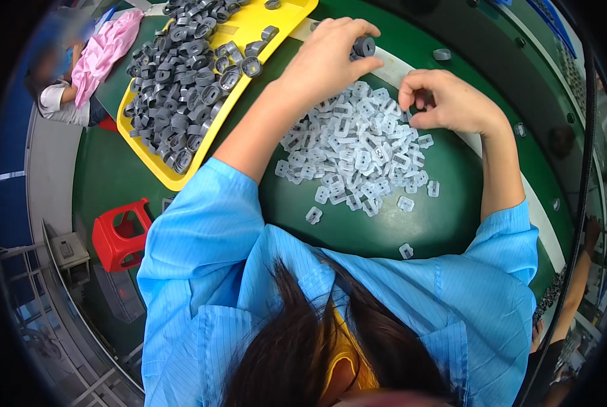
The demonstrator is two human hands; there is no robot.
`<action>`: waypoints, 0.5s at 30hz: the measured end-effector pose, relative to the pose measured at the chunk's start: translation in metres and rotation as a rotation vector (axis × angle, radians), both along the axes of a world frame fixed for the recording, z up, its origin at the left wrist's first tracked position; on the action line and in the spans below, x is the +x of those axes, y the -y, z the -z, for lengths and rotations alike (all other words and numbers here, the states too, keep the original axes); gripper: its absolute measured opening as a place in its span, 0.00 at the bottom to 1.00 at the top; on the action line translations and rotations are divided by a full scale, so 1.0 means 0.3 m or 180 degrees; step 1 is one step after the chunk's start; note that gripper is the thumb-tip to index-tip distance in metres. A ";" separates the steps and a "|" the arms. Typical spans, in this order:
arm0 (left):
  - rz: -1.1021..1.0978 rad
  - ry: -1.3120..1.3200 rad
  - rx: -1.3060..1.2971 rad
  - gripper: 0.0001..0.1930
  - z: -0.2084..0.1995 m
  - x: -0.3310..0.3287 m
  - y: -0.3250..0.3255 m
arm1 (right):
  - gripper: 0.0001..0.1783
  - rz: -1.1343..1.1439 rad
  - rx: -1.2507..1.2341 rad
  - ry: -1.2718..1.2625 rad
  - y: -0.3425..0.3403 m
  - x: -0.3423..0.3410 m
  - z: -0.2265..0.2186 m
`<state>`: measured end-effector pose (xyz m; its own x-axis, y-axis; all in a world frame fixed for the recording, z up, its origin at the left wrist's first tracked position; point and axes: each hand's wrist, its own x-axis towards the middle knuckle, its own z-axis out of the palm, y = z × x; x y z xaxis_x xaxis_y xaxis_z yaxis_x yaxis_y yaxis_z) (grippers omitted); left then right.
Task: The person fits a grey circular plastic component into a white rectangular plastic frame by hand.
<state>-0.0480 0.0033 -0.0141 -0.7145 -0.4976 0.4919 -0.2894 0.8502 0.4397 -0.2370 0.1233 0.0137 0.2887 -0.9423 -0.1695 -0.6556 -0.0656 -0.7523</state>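
Observation:
My left hand (pixel 327 57) reaches beyond the far edge of the pile, its thumb and fingers closed round a dark grey round plastic part (pixel 364 47). Beside the pile's right edge is my right hand (pixel 456 102), fingers curled in toward the thumb. A small dark bit shows by its fingertips, too hidden to name. Below and between both hands lies a heap of translucent white plastic clips (pixel 361 149), with a few strays nearer my body. To the left, a yellow tray (pixel 276 15) holds many dark grey round parts (pixel 181 88).
Green table surface (pixel 452 183) surrounds the heap. A pale strip (pixel 537 210) separates it from a green conveyor belt (pixel 476 47) carrying scattered parts. A red stool (pixel 107 237) stands at left. Another person with pink cloth (pixel 110 54) sits far left; another's arm (pixel 574 292) shows at right.

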 end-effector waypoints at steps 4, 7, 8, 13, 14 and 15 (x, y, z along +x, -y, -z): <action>-0.0051 0.0167 0.0099 0.19 0.056 -0.016 -0.010 | 0.11 0.0226 -0.0297 -0.0078 -0.007 0.005 0.035; 0.0066 0.0106 -0.0017 0.19 0.065 -0.004 -0.001 | 0.12 0.0231 -0.0017 -0.0356 0.008 0.007 0.015; 0.0119 0.0037 -0.0043 0.19 0.066 0.001 0.000 | 0.14 0.0201 0.0159 -0.0562 0.015 0.008 0.012; 0.0032 0.0234 0.0011 0.17 0.062 0.005 -0.017 | 0.14 0.0193 -0.1083 -0.0848 -0.035 0.040 0.044; 0.0019 0.0225 0.0014 0.17 0.065 0.006 -0.017 | 0.14 0.0178 -0.1083 -0.0855 -0.032 0.042 0.034; -0.0101 0.0232 0.0020 0.17 0.069 0.005 -0.019 | 0.13 0.0261 -0.0751 -0.0848 -0.024 0.043 0.022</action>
